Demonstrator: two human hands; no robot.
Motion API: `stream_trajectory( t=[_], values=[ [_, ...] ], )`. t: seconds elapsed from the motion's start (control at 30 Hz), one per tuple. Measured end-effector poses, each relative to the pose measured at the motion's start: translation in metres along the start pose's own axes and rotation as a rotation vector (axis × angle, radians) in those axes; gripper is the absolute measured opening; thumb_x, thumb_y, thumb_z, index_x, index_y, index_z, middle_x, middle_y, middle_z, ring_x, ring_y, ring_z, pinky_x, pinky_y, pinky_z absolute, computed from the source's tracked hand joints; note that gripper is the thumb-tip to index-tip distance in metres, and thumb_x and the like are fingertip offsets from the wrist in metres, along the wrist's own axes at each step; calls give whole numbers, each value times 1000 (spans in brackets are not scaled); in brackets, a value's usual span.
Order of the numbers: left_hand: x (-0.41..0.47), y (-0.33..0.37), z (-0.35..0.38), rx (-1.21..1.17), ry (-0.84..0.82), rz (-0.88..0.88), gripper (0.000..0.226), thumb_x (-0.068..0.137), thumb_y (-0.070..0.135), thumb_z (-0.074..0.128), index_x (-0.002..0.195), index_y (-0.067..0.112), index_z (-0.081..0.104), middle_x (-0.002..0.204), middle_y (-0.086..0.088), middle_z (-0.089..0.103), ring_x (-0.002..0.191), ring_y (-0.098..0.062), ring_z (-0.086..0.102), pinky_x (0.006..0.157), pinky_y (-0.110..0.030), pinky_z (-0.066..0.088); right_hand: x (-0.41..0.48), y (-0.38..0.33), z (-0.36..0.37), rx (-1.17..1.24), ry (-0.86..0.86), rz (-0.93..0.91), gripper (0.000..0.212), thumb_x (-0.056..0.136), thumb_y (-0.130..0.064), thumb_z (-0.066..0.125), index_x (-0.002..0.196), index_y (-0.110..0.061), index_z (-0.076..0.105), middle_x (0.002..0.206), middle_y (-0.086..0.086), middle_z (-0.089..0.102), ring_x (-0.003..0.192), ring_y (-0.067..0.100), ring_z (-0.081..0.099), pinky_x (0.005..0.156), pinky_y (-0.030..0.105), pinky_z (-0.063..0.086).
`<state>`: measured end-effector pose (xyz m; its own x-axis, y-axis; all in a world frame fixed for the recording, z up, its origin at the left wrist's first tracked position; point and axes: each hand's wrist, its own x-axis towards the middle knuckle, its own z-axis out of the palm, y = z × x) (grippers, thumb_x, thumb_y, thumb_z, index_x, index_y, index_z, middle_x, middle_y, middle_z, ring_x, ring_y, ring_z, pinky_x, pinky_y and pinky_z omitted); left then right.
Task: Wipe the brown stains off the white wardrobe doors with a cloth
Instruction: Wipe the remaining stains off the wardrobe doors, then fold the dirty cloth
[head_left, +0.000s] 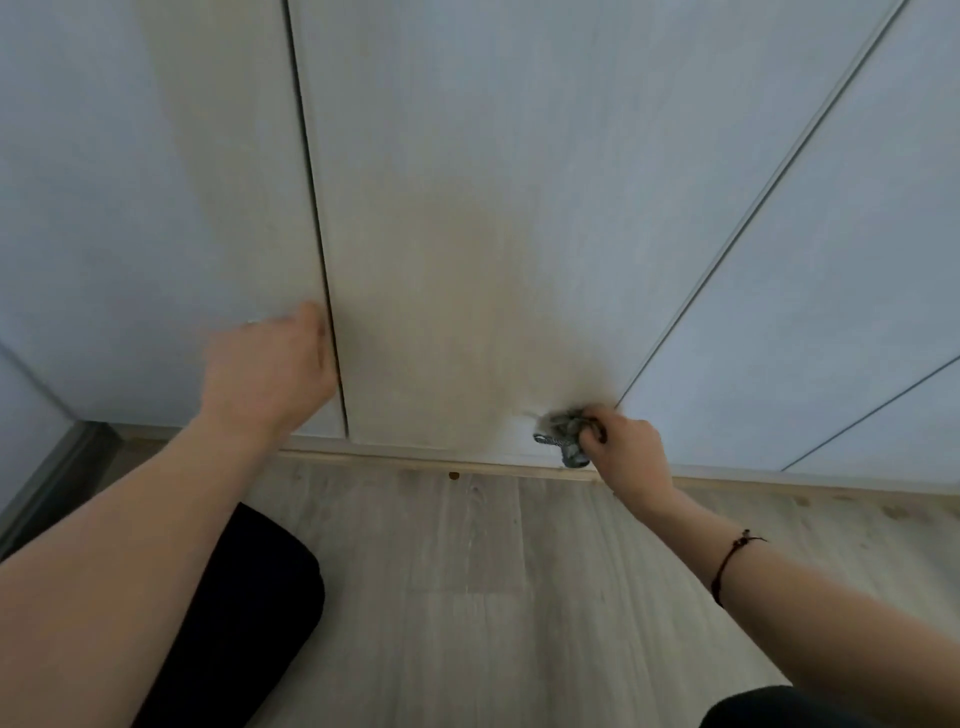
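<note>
Two bare hands worked low on the white wardrobe, seen from above by a person crouched on the floor (493, 571). The right hand (628, 452) reached to the bottom of the middle door (441, 130), its fingers (597, 431) curled tightly round a bunched grey cloth (563, 434). The cloth was pressed against the door's lower right corner, just above the wooden strip (415, 462) that ran along the wardrobe's foot. A faint brown stain (467, 291) spread down the middle door as a broad, dull smear, and its lower end reached the cloth.

The left hand (270, 364) lay against the left door (156, 182), its thumb side just beside the dark gap (317, 234) between that door and the middle one. It held nothing. Its fingers were blurred and foreshortened, but seemed laid fairly flat on the panel.

A dark cord bracelet (727, 566) circled the right wrist. A knee in black cloth (249, 597) rested on the pale wood floor under the left forearm. A small brown spot (453, 475) sat on the floor right by the strip. The right door (831, 260) stood well clear of both hands.
</note>
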<state>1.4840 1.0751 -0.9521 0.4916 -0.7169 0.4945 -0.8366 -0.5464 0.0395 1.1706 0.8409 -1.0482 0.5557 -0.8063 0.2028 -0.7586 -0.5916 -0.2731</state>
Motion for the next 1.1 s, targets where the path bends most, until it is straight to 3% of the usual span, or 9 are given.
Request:
stream_trajectory(
  t=[0.13,0.27,0.33,0.4,0.57,0.73,0.9,1.03,1.1],
  values=[
    [-8,4,41,90,-623,58,23,92,28,51,103,19,69,101,-12,72,90,-31,69,74,-34,53,18,-64,12,262,143,-202,21,86,-24,66,106,-21,70,83,-2,73,64,17,64,58,23,45],
    [-21,30,76,56,-1270,30,26,89,22,53,94,6,73,96,-10,76,63,-17,61,55,-20,47,23,-100,58,173,-252,-387,31,95,-23,59,125,-19,65,109,10,73,95,32,68,77,39,53],
    [-32,34,94,93,-1396,54,25,88,31,56,78,11,67,98,-9,75,71,-19,65,65,-25,53,21,-113,87,43,-464,-393,34,99,-24,52,132,-19,59,116,14,70,104,37,64,83,43,51],
    [-40,32,104,121,-1397,87,26,89,36,56,84,14,67,108,-9,73,94,-23,68,81,-29,53,23,-138,107,6,-509,-414,32,100,-25,50,130,-17,57,115,17,69,104,39,64,83,45,52],
    [-40,24,109,116,-1302,57,41,96,33,51,128,11,61,136,-10,59,122,-25,57,82,-23,40,26,-184,135,41,-555,-482,29,99,-19,49,125,-12,59,107,20,70,96,40,67,77,45,55],
    [-26,21,106,-68,-1268,18,42,96,33,53,131,11,57,139,-10,55,123,-26,54,96,-28,44,4,-77,120,-82,-461,-194,29,98,-25,50,123,-26,64,105,9,73,95,35,67,75,39,53],
    [-18,48,57,-197,-1388,82,57,96,39,54,147,15,45,151,-7,46,134,-25,48,109,-34,41,-14,-4,25,-10,-375,21,24,96,-24,59,118,-21,70,89,3,75,76,25,68,63,33,51],
    [1,64,-41,-399,-1378,53,74,97,44,57,157,17,25,160,-5,32,142,-22,37,113,-27,32,-7,-64,-84,238,-499,-2,26,91,-31,69,117,-30,72,97,-16,72,79,-7,62,72,11,48],
    [25,73,-110,-534,-1254,35,80,92,47,64,157,20,25,156,-3,40,136,-18,45,107,-25,36,-1,-112,-151,377,-552,-7,26,89,-32,72,114,-35,72,93,-32,65,81,-21,57,73,-1,41]
  ],
)
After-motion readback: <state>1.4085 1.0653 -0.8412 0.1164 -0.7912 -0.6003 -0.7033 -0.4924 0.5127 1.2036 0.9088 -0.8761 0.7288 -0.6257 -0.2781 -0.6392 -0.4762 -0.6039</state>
